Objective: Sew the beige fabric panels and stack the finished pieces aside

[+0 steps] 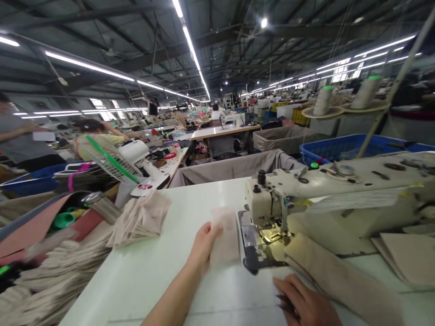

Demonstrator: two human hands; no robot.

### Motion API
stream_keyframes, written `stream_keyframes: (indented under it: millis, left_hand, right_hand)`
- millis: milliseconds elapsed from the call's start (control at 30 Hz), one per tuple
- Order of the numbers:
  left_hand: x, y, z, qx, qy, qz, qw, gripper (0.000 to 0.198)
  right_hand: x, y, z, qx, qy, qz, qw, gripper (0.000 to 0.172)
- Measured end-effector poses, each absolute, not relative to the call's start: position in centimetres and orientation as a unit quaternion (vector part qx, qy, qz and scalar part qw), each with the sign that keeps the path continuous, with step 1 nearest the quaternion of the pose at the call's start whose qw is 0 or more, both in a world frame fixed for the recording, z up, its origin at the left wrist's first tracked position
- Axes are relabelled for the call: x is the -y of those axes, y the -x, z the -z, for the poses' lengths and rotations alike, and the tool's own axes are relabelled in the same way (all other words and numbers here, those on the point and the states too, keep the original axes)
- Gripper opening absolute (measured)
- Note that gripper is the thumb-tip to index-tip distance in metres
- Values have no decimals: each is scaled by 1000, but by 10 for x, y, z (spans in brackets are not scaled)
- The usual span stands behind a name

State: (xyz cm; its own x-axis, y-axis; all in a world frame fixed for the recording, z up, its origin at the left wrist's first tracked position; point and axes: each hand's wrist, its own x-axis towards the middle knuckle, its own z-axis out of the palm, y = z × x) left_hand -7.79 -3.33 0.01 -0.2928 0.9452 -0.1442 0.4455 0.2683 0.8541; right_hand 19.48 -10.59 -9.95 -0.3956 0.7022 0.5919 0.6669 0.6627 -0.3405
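My left hand [205, 246] pinches the edge of a small beige fabric piece [226, 237], slightly blurred, over the white tabletop just left of the sewing machine [267, 194]. Near the table's front edge, my right hand [304, 302] is curled around a small dark tool with two pointed tips, which looks like thread snips [284, 302]; most of it is hidden in the palm. A long beige fabric strip [340, 276] runs from beside the lit presser foot [273, 234] toward the lower right, just beyond my right hand.
A stack of beige pieces [142, 219] lies on the table's left, with more piled fabric [57, 276] beside a steel flask [101, 206]. Behind stand a white fan [136, 158], a cloth-lined bin [234, 167] and a blue basket [335, 147]. Thread cones [322, 100] stand upper right.
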Motion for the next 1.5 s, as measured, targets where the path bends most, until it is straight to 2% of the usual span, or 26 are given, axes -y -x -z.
stream_keyframes:
  millis: [33,100,167,233,333,533,733,967,1233,1500]
  left_hand:
    - [48,69,-1,-656,-427,-440,440,30]
    - [78,50,-3,-565,-299,-536,552,39]
    - [101,33,-3,-520,-220,-567,600,47]
    - [116,21,-1,-499,-185,-571,625,50]
    - [120,18,6,-471,-163,-576,648,50]
    - [104,40,5,-467,-169,-587,639,47]
    - [102,41,-3,-544,-168,-629,529,50]
    - [103,38,0,-551,-166,-631,521,48]
    - [106,38,2,-554,-159,-632,519,40]
    - [110,28,-6,-568,-125,-637,506,16]
  right_hand:
    - [108,-189,95,811,433,-48,392,38]
    - [112,-175,83,742,484,-140,443,24]
    - [115,-160,69,649,543,-270,460,31]
    - [116,-149,56,584,546,-420,430,38]
    - [117,-143,43,563,490,-557,366,28]
    - [124,-157,45,567,505,-570,315,28]
    - [131,-162,48,553,538,-548,323,35]
    - [122,-168,47,581,542,-530,298,40]
    - [119,-170,56,553,558,-524,329,46]
    - [119,-165,48,444,590,-500,453,56]
